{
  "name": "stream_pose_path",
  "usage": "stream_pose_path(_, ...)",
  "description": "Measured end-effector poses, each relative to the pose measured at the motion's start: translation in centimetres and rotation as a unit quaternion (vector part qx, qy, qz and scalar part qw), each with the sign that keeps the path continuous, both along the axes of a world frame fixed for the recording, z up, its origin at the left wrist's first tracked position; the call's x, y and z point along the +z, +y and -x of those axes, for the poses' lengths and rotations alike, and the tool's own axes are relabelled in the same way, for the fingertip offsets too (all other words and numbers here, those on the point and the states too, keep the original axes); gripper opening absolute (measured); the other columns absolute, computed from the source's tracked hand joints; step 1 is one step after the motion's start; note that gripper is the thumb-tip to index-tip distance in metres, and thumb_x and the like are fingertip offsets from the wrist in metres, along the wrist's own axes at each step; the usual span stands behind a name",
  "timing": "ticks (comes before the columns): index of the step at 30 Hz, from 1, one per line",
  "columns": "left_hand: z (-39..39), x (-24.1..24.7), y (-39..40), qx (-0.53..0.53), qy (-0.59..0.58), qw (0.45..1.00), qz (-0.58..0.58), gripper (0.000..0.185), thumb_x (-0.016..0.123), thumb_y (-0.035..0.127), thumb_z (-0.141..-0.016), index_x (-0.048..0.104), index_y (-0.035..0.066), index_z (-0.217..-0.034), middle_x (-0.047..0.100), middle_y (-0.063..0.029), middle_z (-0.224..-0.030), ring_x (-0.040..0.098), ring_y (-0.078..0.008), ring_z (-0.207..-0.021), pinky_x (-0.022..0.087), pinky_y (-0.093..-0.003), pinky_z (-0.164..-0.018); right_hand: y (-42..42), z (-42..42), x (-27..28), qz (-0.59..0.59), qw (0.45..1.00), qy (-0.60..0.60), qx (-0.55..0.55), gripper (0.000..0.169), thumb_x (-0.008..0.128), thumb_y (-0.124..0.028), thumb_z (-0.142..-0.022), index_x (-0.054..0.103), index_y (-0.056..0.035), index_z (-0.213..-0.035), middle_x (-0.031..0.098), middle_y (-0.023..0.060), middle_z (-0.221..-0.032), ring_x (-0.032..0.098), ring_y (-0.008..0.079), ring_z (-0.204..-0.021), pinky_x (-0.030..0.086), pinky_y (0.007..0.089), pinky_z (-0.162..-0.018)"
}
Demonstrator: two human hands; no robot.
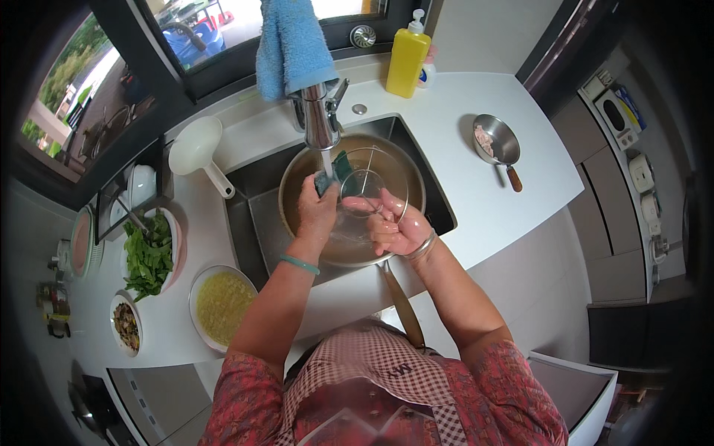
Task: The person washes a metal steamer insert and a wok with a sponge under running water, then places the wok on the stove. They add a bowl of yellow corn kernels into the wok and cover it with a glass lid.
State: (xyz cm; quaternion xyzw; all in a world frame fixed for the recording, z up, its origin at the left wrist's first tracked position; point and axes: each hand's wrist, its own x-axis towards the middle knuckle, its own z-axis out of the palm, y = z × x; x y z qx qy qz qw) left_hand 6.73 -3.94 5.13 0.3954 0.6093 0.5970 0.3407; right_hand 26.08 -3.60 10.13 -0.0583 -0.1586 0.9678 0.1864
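Note:
My left hand (317, 209) grips a dark green scouring pad (323, 184) beneath the running faucet (322, 125). In my right hand (400, 226) is a round wire steamer rack (406, 192), its outer ring passing between thumb and fingers. Both hands are over a wide metal pan (414, 167) that sits in the dark sink (245, 214). The pan's long handle (403, 306) reaches over the counter edge towards my apron. Another dark green piece (345, 163) shows just behind the water stream; whether it belongs to the same pad, I cannot tell.
A white ladle (195, 146) lies left of the sink. Further left stand a bowl of leafy greens (149, 253), a bowl of yellowish liquid (223, 306) and a smaller bowl of chopped food (126, 325). A small saucepan (499, 136) and yellow pump bottle (408, 61) are to the right.

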Motion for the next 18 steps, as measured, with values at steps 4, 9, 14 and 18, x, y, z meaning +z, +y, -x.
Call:
stream_pose_path(4, 0.5, 0.5, -0.1, 0.007, -0.016, 0.996, 0.084, 0.027, 0.063, 0.021, -0.094, 0.058, 0.005, -0.115, 0.064, -0.0031, -0.092, 0.060, -0.0109, -0.080, 0.048, -0.0255, -0.065, 1.0, -0.8, 0.1, -0.091, 0.983, -0.157, -0.028, 0.068, 0.042, -0.051, -0.099, 0.039, -0.0011, -0.144, 0.063, 0.0083, -0.080, 0.067, 0.0225, -0.073, 0.059, 0.0479, -0.078)
stream_pose_path(9, 0.5, 0.5, -0.5, 0.053, 0.131, 0.990, -0.015, 0.024, 0.061, 0.016, -0.091, 0.059, 0.003, -0.111, 0.067, -0.0170, -0.090, 0.066, -0.0282, -0.081, 0.051, -0.0378, -0.075, 0.3, -1.8, 1.7, -0.028, 0.986, -0.113, -0.119, 0.073, 0.041, -0.059, -0.096, 0.043, -0.0009, -0.141, 0.067, 0.0210, -0.114, 0.068, 0.0346, -0.102, 0.057, 0.0490, -0.086)
stream_pose_path(14, 0.3, 0.7, -0.9, -0.002, 0.108, 0.994, 0.008, 0.021, 0.059, 0.021, -0.094, 0.062, 0.003, -0.105, 0.068, -0.0189, -0.091, 0.067, -0.0322, -0.085, 0.051, -0.0382, -0.076, 0.4, -1.4, -0.1, -0.111, 0.959, -0.214, -0.146, 0.047, 0.045, -0.034, -0.103, 0.045, -0.0011, -0.137, 0.067, 0.0182, -0.115, 0.073, 0.0243, -0.088, 0.061, 0.0332, -0.072)
stream_pose_path(18, 0.7, 2.9, -0.8, 0.017, 0.149, 0.987, 0.053, 0.024, 0.055, 0.016, -0.094, 0.063, 0.005, -0.114, 0.069, -0.0187, -0.094, 0.067, -0.0351, -0.085, 0.050, -0.0400, -0.074, 0.0, -0.9, 1.7, -0.161, 0.923, -0.295, -0.188, 0.049, 0.045, -0.029, -0.103, 0.035, -0.0027, -0.144, 0.069, 0.0179, -0.110, 0.068, 0.0160, -0.068, 0.053, 0.0238, -0.053)
